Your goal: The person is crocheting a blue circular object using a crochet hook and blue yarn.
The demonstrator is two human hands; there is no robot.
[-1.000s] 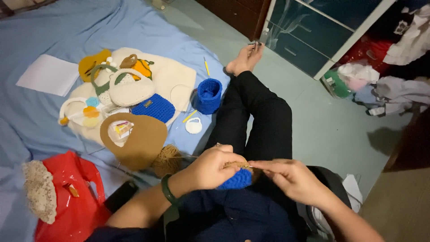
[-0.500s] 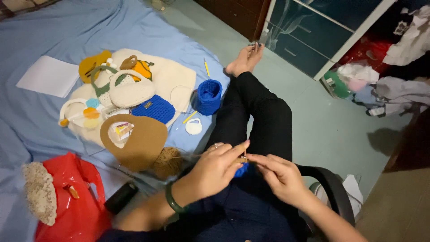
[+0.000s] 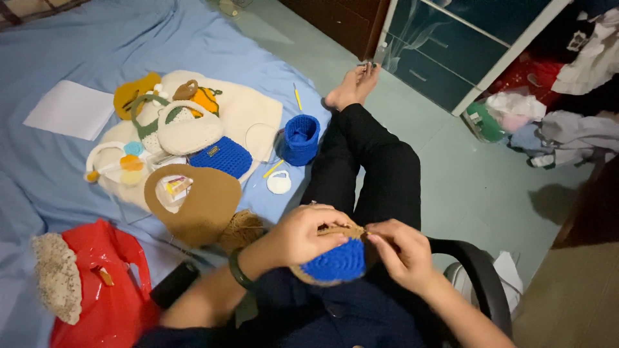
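Hands shifted right | left grip [image 3: 306,233] clasps blue crochet piece [image 3: 335,263] | right grip [image 3: 400,251] pinches its edge

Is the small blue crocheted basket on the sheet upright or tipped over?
Upright: the blue crocheted basket stands on its base, round open mouth facing up.

The crocheted piece [image 3: 335,263] sits in the person's lap, between the left hand [image 3: 303,233] on its left and the right hand [image 3: 398,251] on its right — both touching it. Left of the outstretched leg [image 3: 367,164], on the bedsheet [image 3: 77,51], lies a cluster of crocheted bags [image 3: 193,142], with the small basket [image 3: 300,138] at its right edge. Nearer left lies the plastic bag [image 3: 106,296]. The sheet of paper [image 3: 69,109] lies far left — apart from the cluster.
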